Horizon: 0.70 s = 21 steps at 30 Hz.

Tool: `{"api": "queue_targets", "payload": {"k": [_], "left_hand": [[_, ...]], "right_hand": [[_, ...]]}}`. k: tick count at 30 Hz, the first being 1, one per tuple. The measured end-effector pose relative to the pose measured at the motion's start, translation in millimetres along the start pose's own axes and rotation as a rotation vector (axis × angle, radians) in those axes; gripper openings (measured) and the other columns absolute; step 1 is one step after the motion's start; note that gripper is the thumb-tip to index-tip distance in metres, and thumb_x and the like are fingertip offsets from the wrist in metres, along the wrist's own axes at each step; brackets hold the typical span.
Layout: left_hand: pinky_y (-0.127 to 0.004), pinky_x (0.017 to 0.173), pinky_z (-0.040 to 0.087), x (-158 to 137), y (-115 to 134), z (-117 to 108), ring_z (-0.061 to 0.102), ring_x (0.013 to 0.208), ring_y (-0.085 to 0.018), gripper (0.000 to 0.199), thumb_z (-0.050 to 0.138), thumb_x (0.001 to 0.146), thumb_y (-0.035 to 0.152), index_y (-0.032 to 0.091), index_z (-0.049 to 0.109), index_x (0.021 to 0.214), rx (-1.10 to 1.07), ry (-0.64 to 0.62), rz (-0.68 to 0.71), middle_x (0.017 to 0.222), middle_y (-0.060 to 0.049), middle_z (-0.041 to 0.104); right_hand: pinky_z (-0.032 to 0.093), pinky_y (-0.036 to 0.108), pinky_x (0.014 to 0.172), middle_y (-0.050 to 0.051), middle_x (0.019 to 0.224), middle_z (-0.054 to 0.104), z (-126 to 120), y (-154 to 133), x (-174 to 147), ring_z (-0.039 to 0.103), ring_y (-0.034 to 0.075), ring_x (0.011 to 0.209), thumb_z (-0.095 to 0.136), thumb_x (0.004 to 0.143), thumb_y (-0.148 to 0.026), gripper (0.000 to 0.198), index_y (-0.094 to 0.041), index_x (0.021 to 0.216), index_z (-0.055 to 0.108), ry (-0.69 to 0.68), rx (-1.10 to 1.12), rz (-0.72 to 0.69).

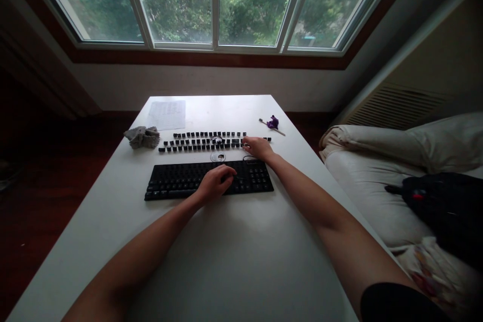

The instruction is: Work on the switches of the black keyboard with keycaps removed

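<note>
A black keyboard [181, 181] lies on the white table. Over its right-of-centre keys is my left hand [215, 183], its fingers loosely bent and its thumb a little apart, with nothing visible between them. Beyond the keyboard, loose black keycaps [196, 148] stand in three rows. My right hand [258, 147] is at the right end of these rows, thumb and fingers pinched together. A small shiny bit shows at those fingertips; what it belongs to is not clear. Between the keyboard and the rows sits a small clear round dish [218, 156].
A grey cloth [142, 137] lies at the left edge, with a printed sheet [166, 114] behind it. Towards the right edge are a brush [278, 131] and a crumpled purple item [272, 122]. A pale sofa [362, 186] stands right of the table [226, 261].
</note>
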State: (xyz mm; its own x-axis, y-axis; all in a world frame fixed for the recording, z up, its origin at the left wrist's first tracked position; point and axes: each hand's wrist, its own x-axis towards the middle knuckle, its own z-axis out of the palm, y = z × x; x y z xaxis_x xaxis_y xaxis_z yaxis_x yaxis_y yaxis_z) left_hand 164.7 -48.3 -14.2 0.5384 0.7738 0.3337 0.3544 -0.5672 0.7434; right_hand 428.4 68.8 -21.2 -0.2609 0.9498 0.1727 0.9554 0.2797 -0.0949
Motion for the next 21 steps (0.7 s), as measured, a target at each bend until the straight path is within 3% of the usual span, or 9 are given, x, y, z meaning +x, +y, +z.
{"api": "queue_targets", "payload": {"k": [16, 21], "left_hand": [[-0.027, 0.078, 0.049, 0.8, 1.3, -1.3, 0.062, 0.082, -0.015, 0.016, 0.057, 0.092, 0.02, 0.021, 0.07, 0.101, 0.006, -0.024, -0.005, 0.095, -0.003, 0.067], [-0.028, 0.078, 0.049, 0.7, 1.5, -1.6, 0.062, 0.082, -0.015, 0.016, 0.056, 0.092, 0.022, 0.021, 0.07, 0.1, 0.008, -0.025, -0.006, 0.094, -0.004, 0.067]], "right_hand": [[0.045, 0.03, 0.076, 0.005, 0.104, 0.075, 1.6, -2.2, 2.9, 0.068, 0.023, 0.092, 0.061, 0.091, -0.035, 0.024, -0.027, 0.114, 0.065, 0.004, 0.002, 0.043], [0.045, 0.029, 0.077, 0.004, 0.102, 0.073, -5.8, -2.7, -1.7, 0.065, 0.022, 0.09, 0.062, 0.09, -0.032, 0.023, -0.025, 0.111, 0.064, 0.059, 0.121, 0.028]]}}
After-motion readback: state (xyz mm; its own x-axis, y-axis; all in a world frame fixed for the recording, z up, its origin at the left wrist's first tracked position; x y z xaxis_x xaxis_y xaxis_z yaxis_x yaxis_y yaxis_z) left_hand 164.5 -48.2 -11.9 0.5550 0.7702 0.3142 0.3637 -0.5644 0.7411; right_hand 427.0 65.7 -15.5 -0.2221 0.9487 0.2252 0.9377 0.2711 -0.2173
